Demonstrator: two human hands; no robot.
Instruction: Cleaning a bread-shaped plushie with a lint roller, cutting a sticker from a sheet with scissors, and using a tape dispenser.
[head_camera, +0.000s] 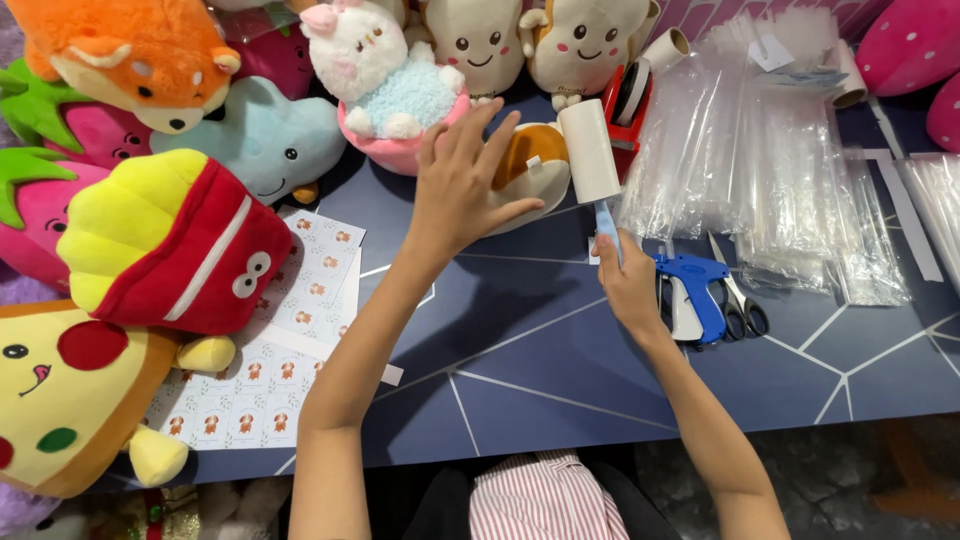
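Lint roller sits upper centre of frame, held by right hand at its light blue handle. Long axis runs near vertical in frame, tilted slightly: white roll end up toward the top, handle down toward the wrist. Right fingers wrapped tight round the handle, most of the handle hidden inside the grip. Left hand just left of the roller, fingers spread wide and flat on a small brown-and-white plush, palm pressing it down. Most of that plush hidden under the hand, shape hard to make out.

Blue tagging gun and scissors lie just right of the right hand on the dark blue table. Stack of clear plastic bags upper right, partly cut off at the frame top. Red tape dispenser behind the roller, partly hidden by it. Sticker sheets left of centre, partly under a red-and-yellow fries plush. White bunny plush in a pink cup top centre. Pizza plush cut off at lower left edge.
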